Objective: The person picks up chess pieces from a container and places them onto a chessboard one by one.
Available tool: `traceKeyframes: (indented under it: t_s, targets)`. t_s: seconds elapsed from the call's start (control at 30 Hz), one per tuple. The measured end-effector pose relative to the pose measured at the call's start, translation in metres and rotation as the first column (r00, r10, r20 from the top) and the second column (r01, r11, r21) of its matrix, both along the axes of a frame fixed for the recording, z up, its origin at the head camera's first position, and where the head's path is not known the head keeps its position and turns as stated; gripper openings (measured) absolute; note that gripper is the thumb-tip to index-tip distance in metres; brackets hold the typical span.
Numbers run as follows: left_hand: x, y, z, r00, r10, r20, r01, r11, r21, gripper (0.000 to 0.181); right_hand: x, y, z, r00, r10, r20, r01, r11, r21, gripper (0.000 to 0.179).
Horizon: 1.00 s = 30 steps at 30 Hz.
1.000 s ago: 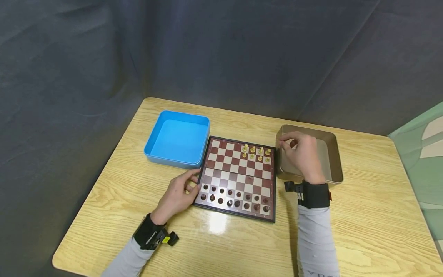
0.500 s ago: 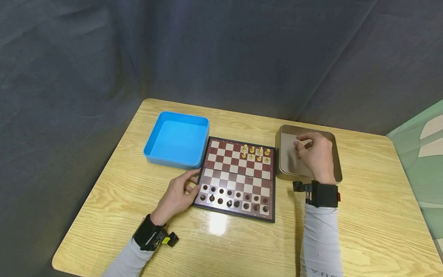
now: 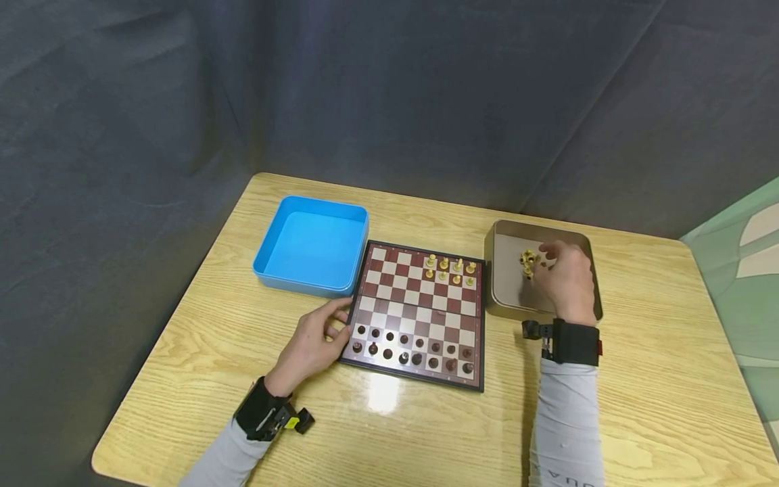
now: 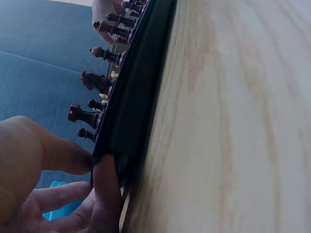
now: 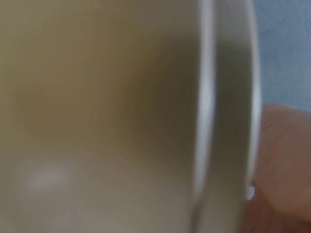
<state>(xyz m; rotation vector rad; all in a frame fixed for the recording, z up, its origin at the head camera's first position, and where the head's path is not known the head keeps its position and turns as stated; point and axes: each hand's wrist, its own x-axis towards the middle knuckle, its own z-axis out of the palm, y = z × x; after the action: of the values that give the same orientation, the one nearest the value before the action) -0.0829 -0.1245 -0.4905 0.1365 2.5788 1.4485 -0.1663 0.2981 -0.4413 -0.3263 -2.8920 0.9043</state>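
Note:
A chessboard lies on the table. Dark chess pieces fill its two near rows, and several cream chess pieces stand at its far right corner. My left hand holds the board's left edge; in the left wrist view thumb and finger meet the dark board rim. My right hand is inside the metal tin, beside a small heap of cream pieces. Its thumb and forefinger are apart, and I see nothing held. In the right wrist view, the tin wall hides the fingertips.
A blue box stands left of the board's far corner. The tin sits close to the board's right edge. Bare wood of the table shows right of the tin, and a dark curtain hangs behind.
My right hand has moved rightward from the tin's left rim into the tin, and its thumb and forefinger have parted, uncovering the cream pieces. The left hand has stayed on the board.

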Motion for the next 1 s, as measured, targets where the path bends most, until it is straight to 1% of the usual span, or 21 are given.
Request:
traceKeyframes:
  t_s: [0.13,0.23,0.4,0.67,0.9,1.0]
  targets:
    - [0.0000,0.0001,0.0002,1.000,0.000,-0.001,0.000,1.000,-0.009,0.054,-0.0002,0.0033,-0.0017,0.995,-0.009,0.096,0.011,1.000,-0.010,0.045]
    - [0.0000,0.0001,0.0003,1.000,0.002,0.003,-0.002,1.000,-0.013,0.054,-0.0008,0.0053,-0.0036,0.991,-0.012,0.130,0.014,1.000,-0.013,0.043]
    - [0.0000,0.0002,0.0007,1.000,0.006,0.007,-0.006,1.000,-0.013,0.054,-0.0026,0.0075,-0.0071,0.993,-0.025,0.117,0.026,1.000,-0.009,0.037]
    - [-0.0002,0.0013,-0.0004,1.000,0.006,0.002,-0.006,1.000,-0.005,0.055,-0.0032,0.0084,-0.0093,0.992,-0.075,0.101,0.078,0.997,-0.023,0.032]
    - [0.0000,0.0012,-0.0006,1.000,0.011,0.013,-0.011,1.000,-0.002,0.054,-0.0028,0.0085,-0.0094,0.991,-0.090,0.096,0.094,0.995,-0.031,0.032]
    - [-0.0001,0.0008,-0.0006,1.000,0.012,0.010,-0.012,1.000,-0.006,0.053,-0.0038,0.0092,-0.0092,0.989,-0.102,0.107,0.105,0.994,-0.025,0.031]
